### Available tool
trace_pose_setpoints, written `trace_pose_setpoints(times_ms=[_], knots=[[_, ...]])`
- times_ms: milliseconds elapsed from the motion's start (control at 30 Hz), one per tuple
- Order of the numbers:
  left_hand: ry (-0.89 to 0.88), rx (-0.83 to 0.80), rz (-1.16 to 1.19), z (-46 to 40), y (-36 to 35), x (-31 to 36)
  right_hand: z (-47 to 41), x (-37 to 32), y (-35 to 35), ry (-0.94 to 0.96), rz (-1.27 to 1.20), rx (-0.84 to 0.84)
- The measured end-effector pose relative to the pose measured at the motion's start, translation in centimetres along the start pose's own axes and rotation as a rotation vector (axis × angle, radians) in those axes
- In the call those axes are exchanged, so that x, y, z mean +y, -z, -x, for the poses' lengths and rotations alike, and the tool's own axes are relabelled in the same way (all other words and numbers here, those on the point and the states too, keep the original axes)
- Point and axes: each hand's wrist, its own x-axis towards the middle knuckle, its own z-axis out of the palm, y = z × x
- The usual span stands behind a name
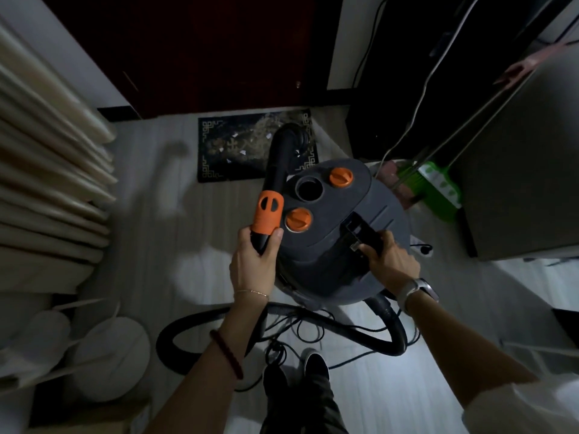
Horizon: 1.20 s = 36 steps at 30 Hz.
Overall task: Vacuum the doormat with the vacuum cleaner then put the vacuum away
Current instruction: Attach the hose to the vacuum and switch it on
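Head view shows you standing over the dark grey canister vacuum cleaner (341, 227) with two orange round knobs on its lid, on the pale wood-look floor (163, 245) just in front of your feet. Beyond it, before the dark door, lies the black rectangular doormat (225, 145) with a gold border, flecked with pale scraps. Its ribbed black hose (391, 333) loops on the floor behind the canister. Your left hand (253, 261) grips the black hose wand (275, 170) just below its orange collar; your right hand (391, 261) is curled round the canister's black carry handle (365, 231).
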Motion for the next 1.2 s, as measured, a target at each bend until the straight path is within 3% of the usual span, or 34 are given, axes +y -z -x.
trace_pose_setpoints(times_ms=[367, 433, 500, 567, 633, 733, 833, 1067, 1200], knots=[[0.005, -0.059, 0.06, -3.2, -0.1, 2.7, -2.8, 1.0, 2.3, -0.105, -0.178, 0.027], [-0.01, -0.11, 0.086, -4.3, 1.0, 3.4, -2.4, -1.0, 2.8, -0.071, -0.174, 0.147], [-0.02, -0.199, 0.155, -5.7, 2.3, 4.5, -1.4, -4.7, 3.2, 0.116, -0.292, 0.292], [-0.01, -0.282, 0.254, -7.9, 3.9, 6.0, 0.4, -10.3, 4.2, 0.261, -0.59, 0.145], [0.012, -0.326, 0.357, -10.7, 5.9, 7.3, 2.2, -16.3, 4.9, 0.371, -0.796, -0.162], [0.067, -0.364, 0.523, -15.4, 9.8, 9.2, 3.9, -25.1, 4.9, 0.422, -0.85, -0.422], [0.068, -0.42, 0.661, -20.4, 14.1, 11.0, 3.4, -32.6, 5.4, 0.4, -0.74, -0.248], [0.005, -0.542, 0.813, -30.9, 22.0, 17.2, -2.2, -43.5, 13.9, 0.523, -0.181, 0.154], [0.05, -0.61, 0.928, -34.4, 23.2, 20.5, -5.7, -45.8, 18.8, 0.57, 0.002, 0.208]])
